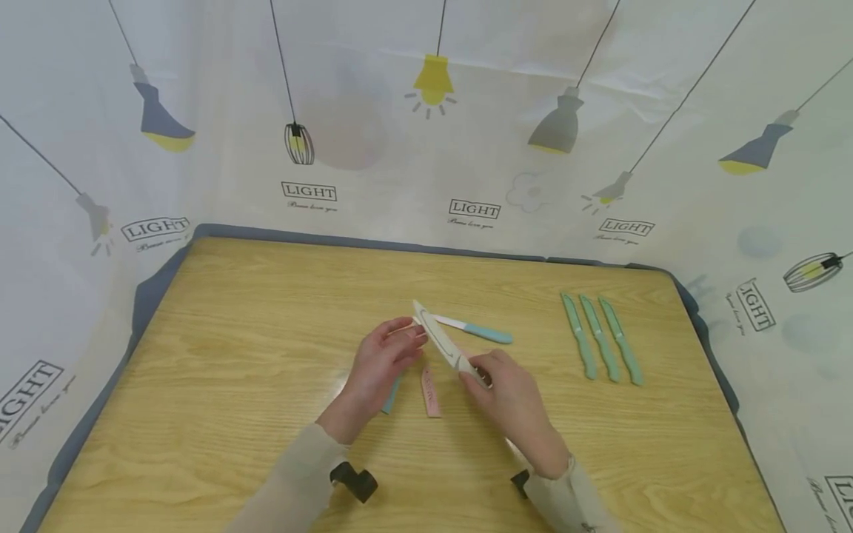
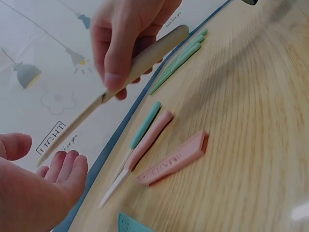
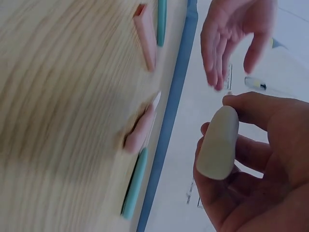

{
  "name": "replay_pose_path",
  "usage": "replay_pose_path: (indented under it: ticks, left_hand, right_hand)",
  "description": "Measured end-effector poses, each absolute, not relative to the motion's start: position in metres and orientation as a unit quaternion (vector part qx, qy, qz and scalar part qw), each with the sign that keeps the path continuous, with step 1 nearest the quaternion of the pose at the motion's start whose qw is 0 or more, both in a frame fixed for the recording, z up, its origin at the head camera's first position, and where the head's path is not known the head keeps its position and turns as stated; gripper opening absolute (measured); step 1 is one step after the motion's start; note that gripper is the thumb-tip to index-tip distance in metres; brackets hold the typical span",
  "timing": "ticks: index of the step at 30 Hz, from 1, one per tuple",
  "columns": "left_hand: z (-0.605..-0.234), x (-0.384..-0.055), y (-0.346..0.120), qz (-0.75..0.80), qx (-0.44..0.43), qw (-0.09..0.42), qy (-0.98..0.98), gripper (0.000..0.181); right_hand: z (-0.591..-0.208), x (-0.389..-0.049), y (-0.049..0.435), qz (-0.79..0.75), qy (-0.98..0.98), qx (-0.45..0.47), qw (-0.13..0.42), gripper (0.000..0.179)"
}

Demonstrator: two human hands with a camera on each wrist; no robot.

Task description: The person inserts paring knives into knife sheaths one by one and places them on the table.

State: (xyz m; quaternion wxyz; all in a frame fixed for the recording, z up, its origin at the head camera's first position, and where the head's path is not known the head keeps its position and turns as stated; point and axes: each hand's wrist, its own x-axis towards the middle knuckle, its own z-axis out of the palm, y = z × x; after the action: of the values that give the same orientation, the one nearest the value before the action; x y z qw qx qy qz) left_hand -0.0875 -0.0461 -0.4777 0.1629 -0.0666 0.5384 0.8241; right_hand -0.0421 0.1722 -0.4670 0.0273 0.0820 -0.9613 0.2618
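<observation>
My right hand [image 1: 509, 396] grips the handle of a cream knife [image 2: 154, 53], whose blade is covered by a cream sheath [image 1: 436, 340]. The knife is held up at a slant over the table, tip toward the upper left in the head view. Near the tip is my left hand [image 1: 376, 366]; in the left wrist view its thumb and fingers are spread apart around nothing. Below the held knife lie a pink knife [image 2: 149, 140] with a white blade, mostly hidden in the head view, and a light blue knife [image 1: 489, 334].
A pink sheath [image 1: 430, 392] lies on the wooden table [image 1: 266, 311] between the hands. A blue sheath [image 1: 391, 397] is partly hidden by the left hand. Three green knives [image 1: 600, 340] lie side by side at the right. Printed cloth [image 1: 386, 192] stands around the table.
</observation>
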Motion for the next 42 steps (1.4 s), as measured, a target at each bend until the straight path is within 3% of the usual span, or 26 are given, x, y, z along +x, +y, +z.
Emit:
replay_pose_path:
  ticks: [8,23,42]
  left_hand:
    - [-0.480,-0.090,-0.068,0.809,-0.089,0.148,0.562,0.044]
    - [-0.479,-0.095,-0.099,0.791,-0.117,0.122,0.588,0.042]
    - [-0.481,-0.094,-0.111,0.773,-0.112,0.128,0.611,0.041]
  right_hand:
    - [-0.471,-0.050,0.212,0.257,-0.964,0.057,0.037,0.024]
    - [-0.480,-0.073,0.278,0.244,-0.968,-0.043,-0.040,0.038]
    - [-0.496,-0.085,0.300,0.157,-0.986,-0.047,-0.020,0.033]
